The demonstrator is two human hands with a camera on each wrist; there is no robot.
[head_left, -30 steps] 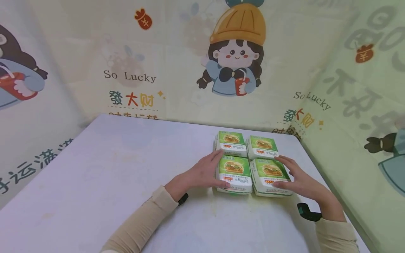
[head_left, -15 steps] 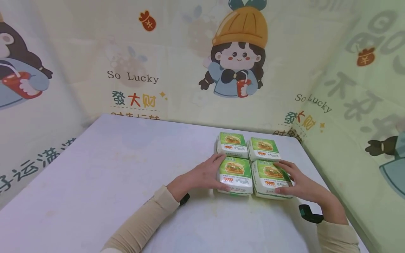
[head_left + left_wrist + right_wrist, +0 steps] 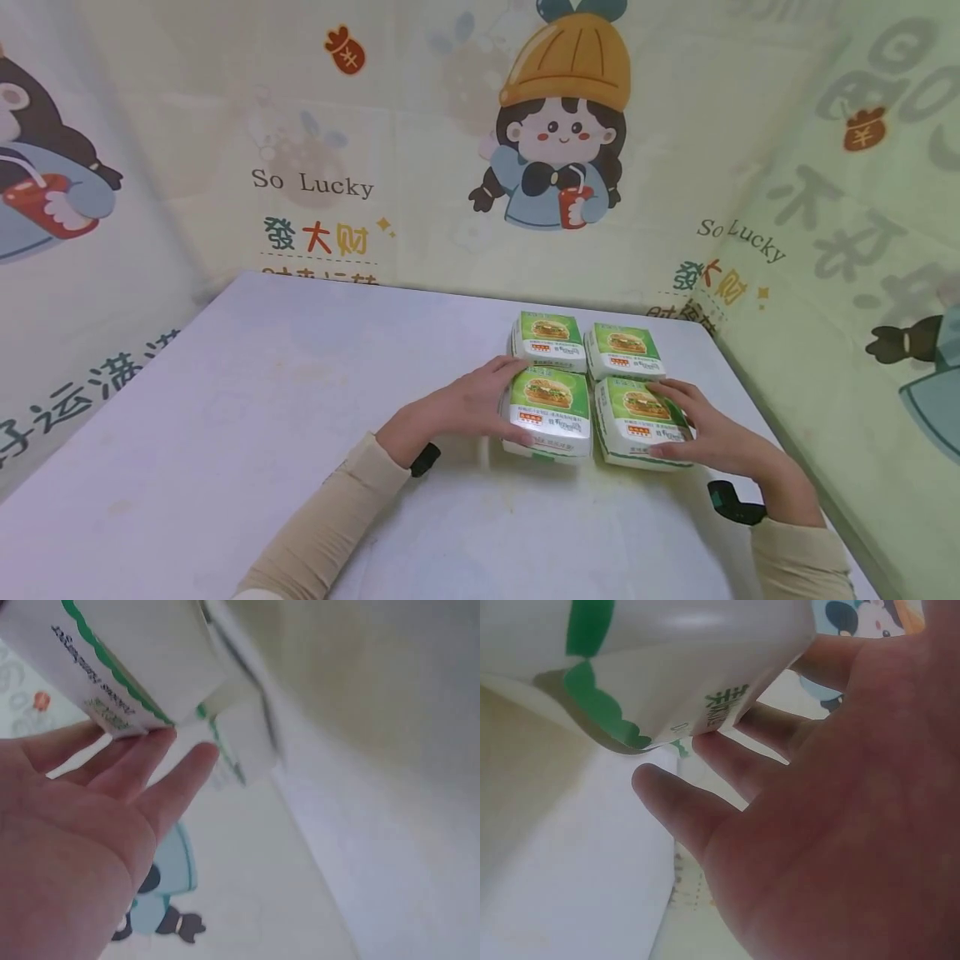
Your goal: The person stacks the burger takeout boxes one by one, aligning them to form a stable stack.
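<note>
Two rows of white-and-green hamburger boxes with burger pictures sit at the right of the table. My left hand (image 3: 468, 404) grips the front-left hamburger box (image 3: 553, 412) by its left side, thumb at the near edge and fingers at the far corner. The left wrist view shows this box (image 3: 142, 652) raised, with fingertips (image 3: 161, 742) along its lower edge. My right hand (image 3: 716, 437) holds the front-right hamburger box (image 3: 637, 412) at its right side. In the right wrist view, fingers lie against this box's side wall (image 3: 697, 682). The palms face the boxes.
Behind stand the back-left hamburger box (image 3: 551, 337) and the back-right hamburger box (image 3: 624, 346), near the far edge of the white table (image 3: 300, 400). A cartoon-printed cloth wall (image 3: 420, 167) rises behind, with similar cloth at left and right.
My left hand has shifted slightly left with the front-left hamburger box, widening its gap to the front-right one; a shadow shows below it. The right hand has hardly moved.
</note>
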